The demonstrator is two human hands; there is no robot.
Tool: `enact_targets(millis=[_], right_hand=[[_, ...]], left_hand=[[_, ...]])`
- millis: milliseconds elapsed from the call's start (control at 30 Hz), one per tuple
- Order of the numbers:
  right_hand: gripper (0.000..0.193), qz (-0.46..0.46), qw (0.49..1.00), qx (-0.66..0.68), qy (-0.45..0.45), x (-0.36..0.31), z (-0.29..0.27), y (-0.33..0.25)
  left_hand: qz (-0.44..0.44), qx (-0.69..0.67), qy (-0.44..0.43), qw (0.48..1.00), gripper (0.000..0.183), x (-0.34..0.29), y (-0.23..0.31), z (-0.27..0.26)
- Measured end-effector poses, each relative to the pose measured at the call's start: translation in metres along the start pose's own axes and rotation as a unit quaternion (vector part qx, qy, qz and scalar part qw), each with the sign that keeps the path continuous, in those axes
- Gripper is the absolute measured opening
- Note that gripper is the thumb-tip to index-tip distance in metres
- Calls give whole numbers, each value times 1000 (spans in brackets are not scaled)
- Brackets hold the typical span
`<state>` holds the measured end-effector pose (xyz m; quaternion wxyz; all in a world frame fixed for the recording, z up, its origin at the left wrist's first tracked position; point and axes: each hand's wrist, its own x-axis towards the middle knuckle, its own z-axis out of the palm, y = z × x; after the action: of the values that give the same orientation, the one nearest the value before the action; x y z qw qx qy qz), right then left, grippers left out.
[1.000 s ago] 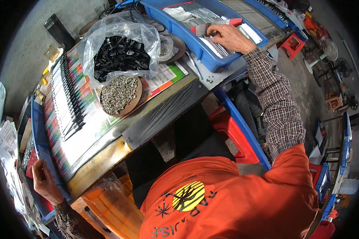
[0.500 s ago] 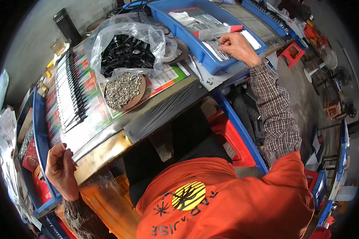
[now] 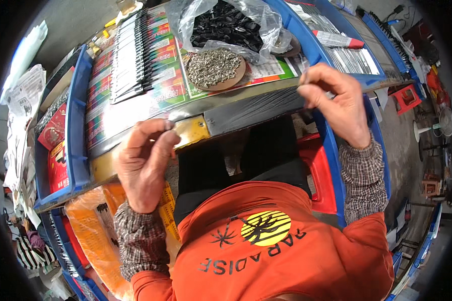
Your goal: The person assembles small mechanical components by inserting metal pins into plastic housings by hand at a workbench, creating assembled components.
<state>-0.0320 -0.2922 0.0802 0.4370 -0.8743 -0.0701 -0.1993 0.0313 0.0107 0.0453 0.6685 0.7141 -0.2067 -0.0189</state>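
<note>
Here, your left hand (image 3: 143, 163) hovered just in front of the workbench (image 3: 246, 108), fingers curled with thumb and fingertips pinched around something small and dark that I could not make out. Your right hand (image 3: 336, 103) was raised over the bench's front edge, thumb and forefinger pinching a thin strip (image 3: 302, 80). On the bench, a round disc of small metal pieces (image 3: 213, 67) lay just behind your right hand, touching a clear bag of black parts (image 3: 226, 27) further back. A row of black combs (image 3: 128, 55) lay on the bench's left part.
</note>
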Motion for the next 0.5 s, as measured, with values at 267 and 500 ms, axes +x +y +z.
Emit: enact_targets(millis=[267,500], right_hand=[[21,97,944,264,-170,-15,69,-16],[40,57,945,279,-162,-24,107,-16]], left_hand=[[-109,-157,-44,981,12,-18,-11,21],[-95,-208,-66,971,13,-21,-23,25]])
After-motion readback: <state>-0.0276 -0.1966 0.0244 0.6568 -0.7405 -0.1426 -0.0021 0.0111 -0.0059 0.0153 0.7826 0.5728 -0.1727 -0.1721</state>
